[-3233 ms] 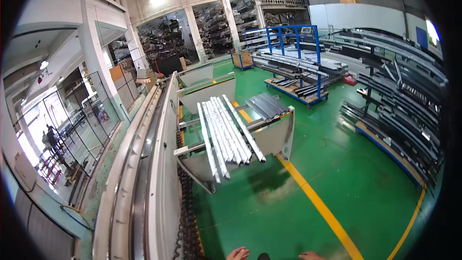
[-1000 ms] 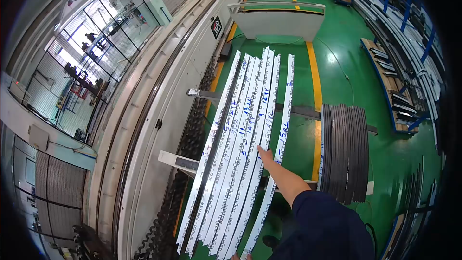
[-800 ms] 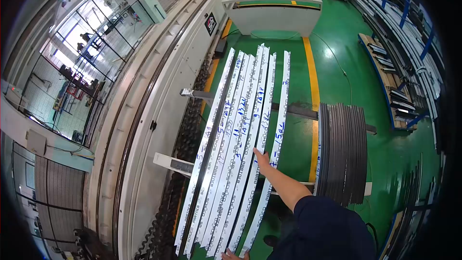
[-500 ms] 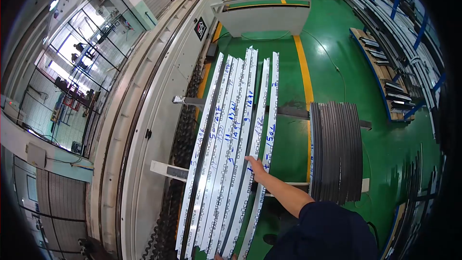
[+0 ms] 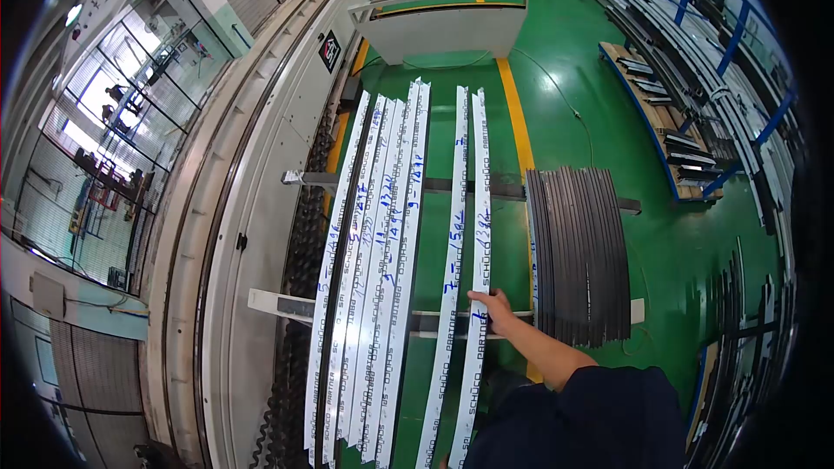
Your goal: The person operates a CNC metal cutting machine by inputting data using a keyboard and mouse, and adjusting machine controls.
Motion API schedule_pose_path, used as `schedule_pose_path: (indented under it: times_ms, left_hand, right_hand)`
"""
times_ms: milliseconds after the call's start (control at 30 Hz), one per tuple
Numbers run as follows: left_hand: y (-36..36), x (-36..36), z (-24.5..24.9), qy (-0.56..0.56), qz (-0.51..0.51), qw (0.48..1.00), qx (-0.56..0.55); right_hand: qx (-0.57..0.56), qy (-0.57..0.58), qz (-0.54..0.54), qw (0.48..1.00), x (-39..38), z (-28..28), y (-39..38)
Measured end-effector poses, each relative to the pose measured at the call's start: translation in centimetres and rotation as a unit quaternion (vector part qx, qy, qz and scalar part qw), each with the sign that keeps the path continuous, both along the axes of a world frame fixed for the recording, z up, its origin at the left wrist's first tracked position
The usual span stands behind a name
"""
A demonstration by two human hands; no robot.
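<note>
My right hand (image 5: pixel 493 310) is closed round the rightmost white-filmed profile (image 5: pixel 481 243), its thumb over the near side. This long strip carries printed lettering and blue handwritten numbers. Just left of it lies a second marked profile (image 5: pixel 454 234), a narrow gap between them. Farther left, several more film-covered profiles (image 5: pixel 369 260) lie close together, with dark edges showing. At the bottom edge, only a sliver of my left hand (image 5: pixel 444 462) shows by the near end of the held profile; its fingers are hidden.
The profiles rest across support arms (image 5: pixel 287 304) reaching out from a long white machine (image 5: pixel 300 104). Dark profiles (image 5: pixel 580 256) lie side by side at the right. Beyond are a pallet (image 5: pixel 660 122) of short pieces and a blue rack (image 5: pixel 730 39) of long bars.
My right hand has carried its profile rightward, past the one marked 7, so it is now outermost. A gap has opened beside the left group. The view has shifted slightly.
</note>
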State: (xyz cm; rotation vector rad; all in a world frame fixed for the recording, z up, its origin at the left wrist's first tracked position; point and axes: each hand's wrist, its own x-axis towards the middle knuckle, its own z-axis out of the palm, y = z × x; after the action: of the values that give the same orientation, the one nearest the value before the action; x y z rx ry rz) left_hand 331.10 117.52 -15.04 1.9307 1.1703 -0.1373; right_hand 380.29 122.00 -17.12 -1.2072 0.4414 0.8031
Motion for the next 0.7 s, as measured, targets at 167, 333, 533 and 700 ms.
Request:
schedule_pose_path:
  times_ms: [167, 333, 533, 700]
  left_hand:
    - [-1.2, 0.9, -0.9, 0.047, 0.023, 0.995, -0.09]
    - [-0.9, 1.4, -0.9, 0.075, 0.026, 0.982, -0.173]
    - [2.2, 5.4, 4.1, 0.082, 0.046, 0.937, -0.337]
    - [2.1, 5.7, 1.9, 0.182, 0.243, 0.883, -0.359]
  right_hand:
    - [-0.158, -0.044, -0.025, 0.986, 0.7, -3.8, -2.7]
    - [-0.212, -0.024, -0.002, 0.977, 1.8, -5.3, -3.2]
    - [-0.116, -0.013, 0.008, 0.993, 4.3, -10.0, -4.1]
    - [-0.274, -0.098, 0.065, 0.955, 3.4, -4.3, -3.6]
